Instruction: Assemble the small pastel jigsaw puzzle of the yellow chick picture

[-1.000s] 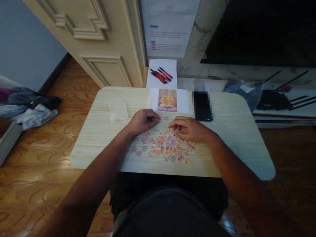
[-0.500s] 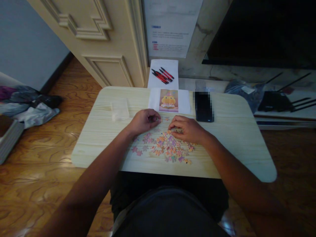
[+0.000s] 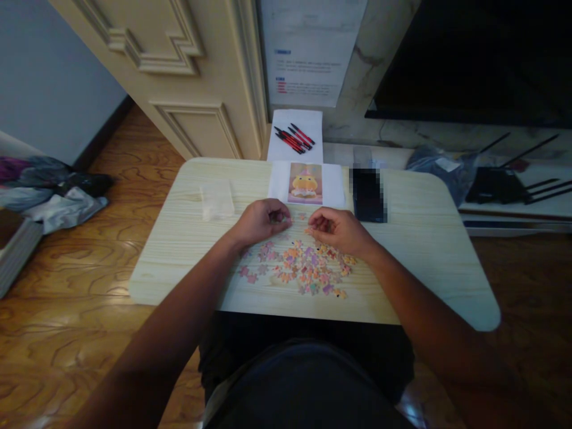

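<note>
Many small jigsaw puzzle pieces (image 3: 308, 262) in orange, pink, purple and green lie loosely spread on the pale wooden table (image 3: 429, 268). Beyond the heap, my left hand (image 3: 266, 221) is closed, thumb and fingers curled around a small pale puzzle piece (image 3: 291, 218) at the fingertips. My right hand (image 3: 342, 231) hovers at the far right side of the heap, its fingertips pinching an orange puzzle piece (image 3: 308, 230). Between the hands, one loose pinkish piece (image 3: 302, 216) rests on the table. A sheet with a picture of a yellow cartoon figure (image 3: 305, 183) lies just past them.
A clear plastic bag (image 3: 217, 200) lies left of the hands. To the right is a dark phone (image 3: 369, 195), partly pixelated. Several red and black pens (image 3: 295, 139) rest on white paper behind the table. A router (image 3: 498, 182) with antennas sits farther right.
My right hand has lifted slightly off the heap and its fingertips have drawn together on an orange piece. My left hand stays almost where it was.
</note>
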A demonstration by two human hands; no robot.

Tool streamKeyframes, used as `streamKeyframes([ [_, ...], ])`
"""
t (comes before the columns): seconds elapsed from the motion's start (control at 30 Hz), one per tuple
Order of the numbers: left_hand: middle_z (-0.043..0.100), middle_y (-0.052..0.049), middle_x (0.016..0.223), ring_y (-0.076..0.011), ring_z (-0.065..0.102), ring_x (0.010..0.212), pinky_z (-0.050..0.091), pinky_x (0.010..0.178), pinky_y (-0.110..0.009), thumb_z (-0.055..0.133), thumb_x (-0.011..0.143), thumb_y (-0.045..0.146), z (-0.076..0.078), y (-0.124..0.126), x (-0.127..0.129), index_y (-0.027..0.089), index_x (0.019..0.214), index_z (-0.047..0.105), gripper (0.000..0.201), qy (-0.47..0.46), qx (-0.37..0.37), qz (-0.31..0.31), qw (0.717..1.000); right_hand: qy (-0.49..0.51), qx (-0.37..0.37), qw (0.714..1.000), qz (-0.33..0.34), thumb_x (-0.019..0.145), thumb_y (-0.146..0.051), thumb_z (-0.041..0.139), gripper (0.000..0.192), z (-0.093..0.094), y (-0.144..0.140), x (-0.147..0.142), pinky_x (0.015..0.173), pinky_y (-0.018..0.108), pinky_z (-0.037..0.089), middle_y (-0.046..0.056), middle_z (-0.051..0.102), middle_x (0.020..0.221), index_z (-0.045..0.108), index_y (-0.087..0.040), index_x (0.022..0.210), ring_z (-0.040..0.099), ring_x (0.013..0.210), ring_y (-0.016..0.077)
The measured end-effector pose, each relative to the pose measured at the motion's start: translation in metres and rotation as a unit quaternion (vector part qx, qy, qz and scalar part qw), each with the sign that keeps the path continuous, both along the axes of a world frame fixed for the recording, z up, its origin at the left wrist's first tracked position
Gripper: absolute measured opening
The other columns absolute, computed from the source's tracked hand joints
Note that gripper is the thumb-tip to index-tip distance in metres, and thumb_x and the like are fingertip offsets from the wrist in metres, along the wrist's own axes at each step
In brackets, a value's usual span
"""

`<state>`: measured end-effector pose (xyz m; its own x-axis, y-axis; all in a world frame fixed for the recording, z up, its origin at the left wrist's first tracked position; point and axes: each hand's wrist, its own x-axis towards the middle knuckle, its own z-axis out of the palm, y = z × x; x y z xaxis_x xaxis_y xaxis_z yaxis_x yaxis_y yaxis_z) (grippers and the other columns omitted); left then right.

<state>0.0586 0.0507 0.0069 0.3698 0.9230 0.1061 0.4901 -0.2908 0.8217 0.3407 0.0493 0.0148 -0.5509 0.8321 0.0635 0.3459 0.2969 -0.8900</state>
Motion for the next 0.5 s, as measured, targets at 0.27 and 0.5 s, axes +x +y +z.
streamKeyframes([
  [0.27,0.071,-0.001,0.079,-0.0127,0.059,0.070,0.045,0.064,-0.026,0.083,0.087,0.030,-0.001,0.001,-0.001,0.018,0.092,0.081,0.013,-0.009,0.002,-0.010,1.000,0.033,0.003,0.998,-0.046,0.097,-0.037,0.079,0.020,-0.016,0.003,-0.004,0.077,0.036,0.061,0.005,0.084,0.096,0.083,-0.023,0.112,0.075,0.083,0.0198],
  [0.5,0.074,-0.004,0.085,-0.0145,0.063,0.075,0.050,0.069,-0.028,0.080,0.087,0.028,-0.001,0.001,-0.004,0.018,0.092,0.081,0.012,-0.019,0.009,-0.046,0.999,0.035,-0.018,0.998,-0.044,0.098,-0.037,0.080,0.020,-0.014,0.002,-0.004,0.081,0.037,0.063,0.007,0.086,0.101,0.085,-0.023,0.112,0.077,0.087,0.0209],
])
